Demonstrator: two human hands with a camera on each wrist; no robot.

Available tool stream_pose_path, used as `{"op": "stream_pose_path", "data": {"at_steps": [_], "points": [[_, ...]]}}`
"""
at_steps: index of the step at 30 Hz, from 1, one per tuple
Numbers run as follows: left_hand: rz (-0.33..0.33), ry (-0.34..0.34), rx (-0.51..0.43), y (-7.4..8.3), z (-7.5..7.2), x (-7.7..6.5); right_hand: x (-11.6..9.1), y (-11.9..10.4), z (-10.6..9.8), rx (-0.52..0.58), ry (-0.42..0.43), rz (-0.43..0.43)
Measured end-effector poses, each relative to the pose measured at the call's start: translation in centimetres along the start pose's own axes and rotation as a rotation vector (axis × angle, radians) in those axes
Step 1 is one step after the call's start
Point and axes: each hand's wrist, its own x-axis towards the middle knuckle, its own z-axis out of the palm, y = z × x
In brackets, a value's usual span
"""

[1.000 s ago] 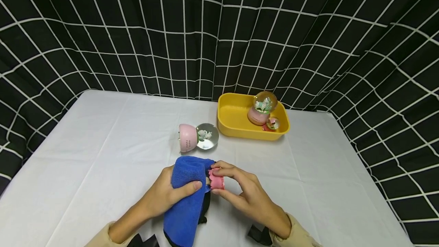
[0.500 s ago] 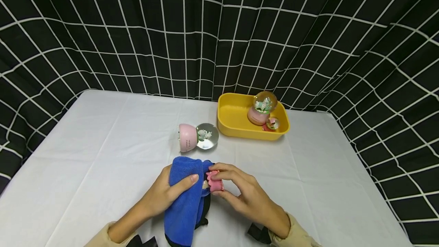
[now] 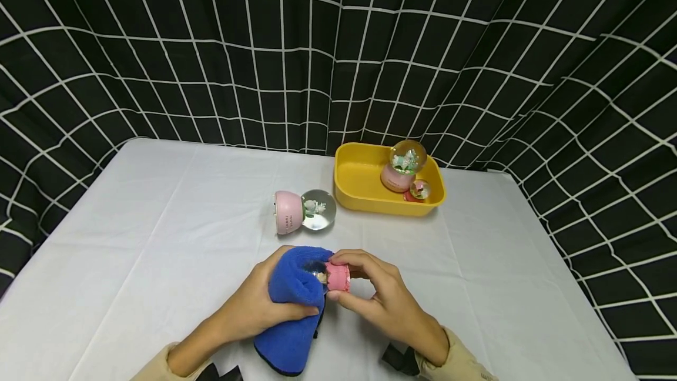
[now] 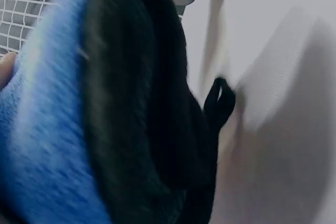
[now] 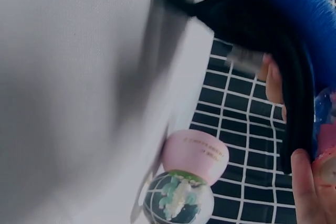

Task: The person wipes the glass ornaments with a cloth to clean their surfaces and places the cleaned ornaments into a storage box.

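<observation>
My left hand [image 3: 254, 304] grips a blue cloth [image 3: 296, 281] with dark edging, folded round the glass ball of a small snow globe [image 3: 338, 277]. The fingers and thumb of my right hand [image 3: 383, 293] pinch that globe's pink scalloped base, which points to the right. In the left wrist view the cloth [image 4: 58, 124] and its dark edge with a loop fill much of the picture. At the right edge of the right wrist view, a fingertip touches the pink base [image 5: 326, 169]. Most of the ball is hidden in the cloth.
Beyond my hands a larger snow globe [image 3: 289, 212] with a pale pink base lies on its side. Behind it to the right stands a yellow tray [image 3: 351, 201] holding a large snow globe [image 3: 399, 178] and a small one [image 3: 420, 189]. A black gridded curtain [image 3: 307, 57] backs the white table [image 3: 158, 222].
My left hand has shifted the cloth round the ball, its thumb now lower and further right. The small globe's base has moved slightly right in my right hand, and part of the ball shows.
</observation>
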Motion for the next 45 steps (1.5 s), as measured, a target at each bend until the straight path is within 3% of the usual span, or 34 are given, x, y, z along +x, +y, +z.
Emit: {"op": "stream_pose_path", "data": {"at_steps": [4,9,14,17,23,27,34,39,45], "points": [[0.059,0.065,0.074,-0.16,0.1,-0.07,0.09,-0.1,0.16,0.032,0.012,0.008],[0.138,0.132,0.188,-0.48,0.13,-0.09,0.12,-0.32,0.02,0.153,-0.024,0.095],[0.154,0.114,0.197,-0.53,-0.05,-0.07,0.11,-0.4,-0.33,0.233,-0.085,0.189],[0.129,0.086,0.164,-0.41,-0.01,-0.09,0.1,-0.31,-0.31,0.225,-0.086,0.187],[0.065,0.046,0.098,-0.24,0.46,0.0,0.06,-0.33,-0.03,0.109,-0.062,0.121],[0.083,0.058,0.161,-0.35,0.74,0.05,-0.04,-0.39,0.14,-0.008,-0.065,0.045],[0.029,0.075,0.217,-0.14,0.85,-0.16,0.05,-0.15,0.41,-0.184,-0.079,-0.155],[0.013,0.071,0.17,0.04,0.8,-0.18,0.05,-0.01,0.56,-0.232,-0.079,-0.231],[0.05,0.083,0.156,0.03,0.72,-0.09,0.05,-0.01,0.59,-0.234,-0.079,-0.246]]}}
